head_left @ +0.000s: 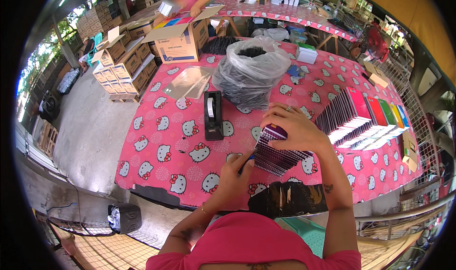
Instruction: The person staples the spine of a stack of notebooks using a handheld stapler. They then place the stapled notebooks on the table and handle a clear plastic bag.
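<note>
A leaning stack of purple spiral-bound notebooks point(280, 160) stands near the table's front edge, bindings facing me. My right hand point(298, 127) arches over the stack from above, thumb and fingers gripping the top notebooks. Low at the stack's left side, my left hand point(232, 176) is closed round a slim dark tool with a bit of blue; its exact kind is hard to make out. A black tape dispenser point(213, 123) with a clear roll sits to the left of the stack. Behind it bulges a clear plastic bag point(251, 70) full of black strands or coils.
Rows of notebooks point(351, 118) in pink, red, green and blue stand at the right. Clear plastic sheets point(188, 82) lie left of the bag. An open carton point(178, 42) occupies the far left corner, where a person in pink leans over. Cartons point(126, 63) are piled on a pallet.
</note>
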A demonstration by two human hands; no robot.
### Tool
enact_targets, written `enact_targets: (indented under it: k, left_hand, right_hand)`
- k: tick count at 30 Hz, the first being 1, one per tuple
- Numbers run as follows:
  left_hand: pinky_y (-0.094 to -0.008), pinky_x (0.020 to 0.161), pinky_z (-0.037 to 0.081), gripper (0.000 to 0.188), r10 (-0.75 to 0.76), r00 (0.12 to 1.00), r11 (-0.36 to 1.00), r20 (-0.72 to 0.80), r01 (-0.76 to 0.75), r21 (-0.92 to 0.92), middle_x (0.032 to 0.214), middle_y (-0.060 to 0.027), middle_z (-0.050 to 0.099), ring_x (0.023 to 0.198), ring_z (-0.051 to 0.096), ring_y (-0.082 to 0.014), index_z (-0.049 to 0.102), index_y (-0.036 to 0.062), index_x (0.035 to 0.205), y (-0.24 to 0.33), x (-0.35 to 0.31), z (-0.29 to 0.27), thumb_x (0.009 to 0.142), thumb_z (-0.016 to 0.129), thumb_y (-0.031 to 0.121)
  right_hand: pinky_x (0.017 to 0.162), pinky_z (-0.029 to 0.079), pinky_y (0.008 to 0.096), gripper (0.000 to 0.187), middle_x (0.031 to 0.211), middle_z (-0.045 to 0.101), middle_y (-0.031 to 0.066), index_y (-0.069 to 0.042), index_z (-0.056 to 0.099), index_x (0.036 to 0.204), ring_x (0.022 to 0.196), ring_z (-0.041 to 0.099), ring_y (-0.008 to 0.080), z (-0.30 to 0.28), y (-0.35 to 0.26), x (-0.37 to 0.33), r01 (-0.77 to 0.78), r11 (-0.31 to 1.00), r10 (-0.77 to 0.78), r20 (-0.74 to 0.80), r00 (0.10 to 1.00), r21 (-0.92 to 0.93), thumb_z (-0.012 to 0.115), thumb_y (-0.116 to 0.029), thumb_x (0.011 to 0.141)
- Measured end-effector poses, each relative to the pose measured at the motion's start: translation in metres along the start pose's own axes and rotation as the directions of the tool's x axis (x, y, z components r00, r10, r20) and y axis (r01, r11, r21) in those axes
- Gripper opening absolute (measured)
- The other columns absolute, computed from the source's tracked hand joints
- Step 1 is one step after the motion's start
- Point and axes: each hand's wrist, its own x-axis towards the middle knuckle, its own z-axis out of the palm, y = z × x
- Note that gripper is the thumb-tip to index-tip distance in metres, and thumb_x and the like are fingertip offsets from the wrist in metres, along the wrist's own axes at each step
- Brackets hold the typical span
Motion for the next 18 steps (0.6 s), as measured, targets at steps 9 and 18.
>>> enact_targets:
  k: [9, 18]
  left_hand:
    - [-0.0308, 0.058, 0.045, 0.032, -0.127, 0.991, 0.992, -0.049, 0.127, -0.005, 0.079, -0.0032, 0.063, 0.062, 0.054, -0.0104, 0.063, -0.0014, 0.113, -0.001, -0.001, -0.002, 0.101, 0.045, 0.023]
    - [-0.0302, 0.060, 0.046, 0.032, -0.132, 0.988, 0.977, -0.076, 0.116, -0.180, 0.082, -0.0027, 0.063, 0.063, 0.055, -0.0122, 0.064, -0.0001, 0.108, 0.004, -0.006, 0.008, 0.102, 0.045, 0.025]
  right_hand:
    - [0.106, 0.033, 0.0504, 0.042, 0.119, 0.055, 0.0033, -0.018, 0.059, 0.110, 0.131, 0.041, 0.0310, 0.000, -0.001, -0.001, -0.011, 1.000, 0.011, 0.008, 1.000, -0.004, 0.073, -0.030, 0.072]
    - [0.106, 0.032, 0.0528, 0.043, 0.120, 0.055, 0.0033, -0.018, 0.058, 0.110, 0.132, 0.041, 0.0311, 0.000, -0.001, 0.000, -0.009, 1.000, 0.009, 0.008, 1.000, 0.004, 0.073, -0.030, 0.072]
